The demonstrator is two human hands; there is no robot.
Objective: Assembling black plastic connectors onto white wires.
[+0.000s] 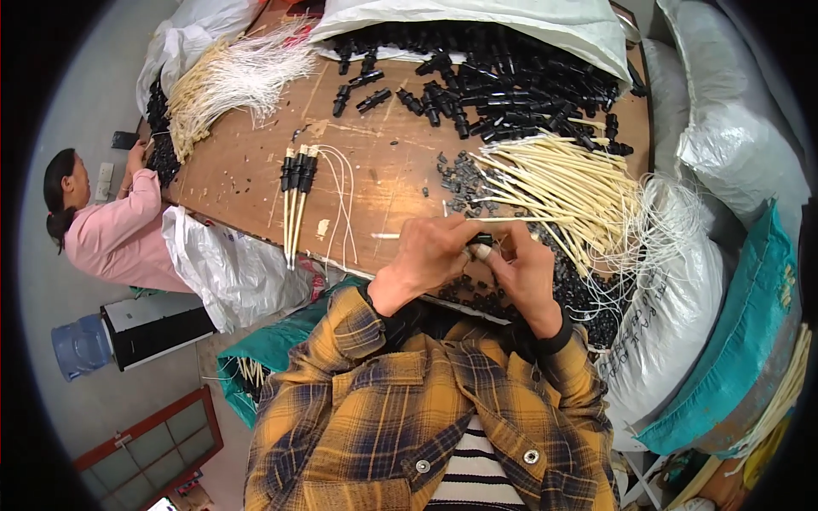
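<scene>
Above the table's front edge, my left hand (422, 255) and my right hand (521, 266) are closed and meet at the fingertips. A thin cream stick (386, 236) with a pale tip pokes out to the left of my left hand, which pinches it. Between the fingers of both hands sits a small black plastic fitting (482, 239), gripped by my right hand and partly hidden. Left of my hands lie several cream sticks (294, 223) with black fittings (300, 173) on them and white cords (348, 196) looping off.
A heap of black fittings (511, 89) spills from a white sack (511, 19). Cream sticks with cords (571, 187) and small black pieces (460, 180) lie at the right. White corded bundles (247, 77) lie far left. Filled sacks (673, 324) stand right; a person in pink (119, 230) works left.
</scene>
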